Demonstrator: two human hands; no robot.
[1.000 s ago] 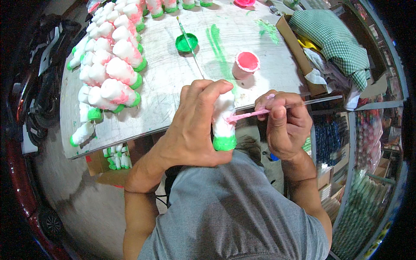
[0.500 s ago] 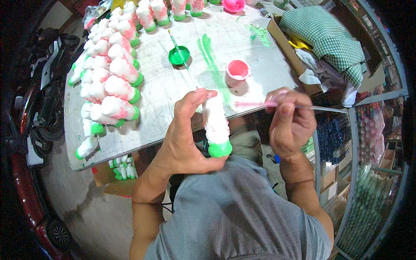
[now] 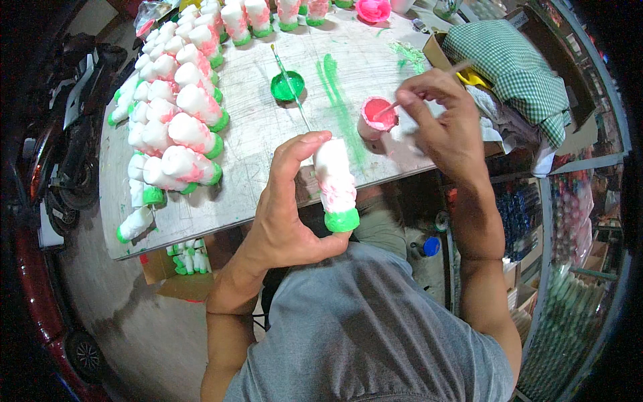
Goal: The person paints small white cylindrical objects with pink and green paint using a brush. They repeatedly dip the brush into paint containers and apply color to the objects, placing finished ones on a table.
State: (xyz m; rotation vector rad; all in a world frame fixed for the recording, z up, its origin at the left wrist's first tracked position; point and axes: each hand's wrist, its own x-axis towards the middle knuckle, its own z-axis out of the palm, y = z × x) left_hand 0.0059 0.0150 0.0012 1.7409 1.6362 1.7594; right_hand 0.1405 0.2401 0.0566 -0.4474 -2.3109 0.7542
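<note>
My left hand [image 3: 284, 214] is closed on a white pillar candle [image 3: 335, 177], fingertips at its top and thumb under its green-painted base. Pink paint tints the raised relief around the candle's lower half. A thin paintbrush [image 3: 461, 66] is pinched in my right hand [image 3: 447, 120], its shaft slanting down to the left. The tip of this brush dips into a small cup of pink paint [image 3: 373, 131] on the table. Beyond my left hand, another paintbrush [image 3: 303, 110] rests across a small green bowl [image 3: 288, 98] holding green paint.
Rows of similar candles [image 3: 191, 127] cover the left side of the white table [image 3: 248, 161]. An open carton [image 3: 435, 53] with checked green cloth [image 3: 502, 60] stands at the right. Below the table's left edge is a cardboard box [image 3: 184, 287]. Shelves [image 3: 569, 308] line the right side.
My right hand has moved up and forward, bringing its brush from near the table's front edge into the pink paint cup. My left hand keeps hold of the candle, barely shifted.
</note>
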